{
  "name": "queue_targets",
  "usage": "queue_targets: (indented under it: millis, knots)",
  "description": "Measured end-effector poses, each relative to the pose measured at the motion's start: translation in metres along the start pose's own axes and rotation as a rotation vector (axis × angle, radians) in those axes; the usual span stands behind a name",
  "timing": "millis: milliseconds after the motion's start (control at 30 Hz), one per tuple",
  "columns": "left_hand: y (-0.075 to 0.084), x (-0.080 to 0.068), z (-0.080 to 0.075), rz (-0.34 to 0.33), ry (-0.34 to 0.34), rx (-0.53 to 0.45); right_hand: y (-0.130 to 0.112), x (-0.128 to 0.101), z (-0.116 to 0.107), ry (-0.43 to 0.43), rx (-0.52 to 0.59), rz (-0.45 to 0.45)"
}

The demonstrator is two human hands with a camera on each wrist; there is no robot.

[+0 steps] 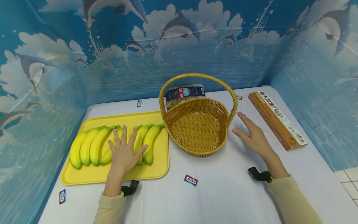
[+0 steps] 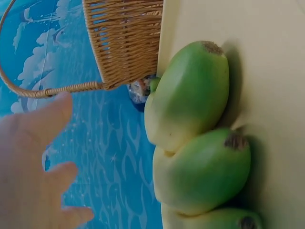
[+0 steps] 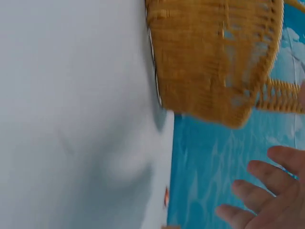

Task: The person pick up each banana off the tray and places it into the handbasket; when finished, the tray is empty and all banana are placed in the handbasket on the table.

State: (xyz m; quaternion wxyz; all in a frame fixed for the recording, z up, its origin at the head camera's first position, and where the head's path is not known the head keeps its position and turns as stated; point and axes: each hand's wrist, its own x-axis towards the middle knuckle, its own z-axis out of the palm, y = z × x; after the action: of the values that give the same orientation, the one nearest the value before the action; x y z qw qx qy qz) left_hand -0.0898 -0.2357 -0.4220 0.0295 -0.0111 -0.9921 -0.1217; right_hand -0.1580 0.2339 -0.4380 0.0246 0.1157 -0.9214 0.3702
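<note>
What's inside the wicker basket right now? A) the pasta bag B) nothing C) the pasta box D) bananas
B: the basket shows only its bare woven floor; the bananas lie on the yellow tray under the left hand, the pasta box lies to its right, the bag behind it.

A staged recording booth rather than a home: white worktop (image 1: 212,199) walled in by dolphin-printed backdrop sheets (image 1: 179,46), small logo stickers (image 1: 191,180) scattered about.

Both hands (image 1: 124,152) flat, fingers spread
</note>
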Motion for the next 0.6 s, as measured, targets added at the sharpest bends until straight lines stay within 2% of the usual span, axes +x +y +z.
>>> queue_targets:
  millis: [133,233,333,467,600]
  knots:
    - [-0.012,-0.004,-0.009,0.009,0.050,-0.116,-0.007,0.008,0.013,0.055,0.101,-0.040]
    - [-0.031,-0.007,-0.017,0.000,0.147,-0.240,-0.009,0.013,0.021,0.106,0.138,-0.070]
    - [-0.057,-0.011,-0.027,-0.041,0.282,-0.343,-0.009,0.015,0.026,0.140,0.164,-0.080]
    - [-0.094,-0.016,-0.043,-0.167,0.468,-0.443,-0.009,0.016,0.027,0.158,0.190,-0.074]
    - [-0.130,-0.015,-0.052,-0.355,0.590,-0.551,-0.009,0.016,0.026,0.164,0.198,-0.049]
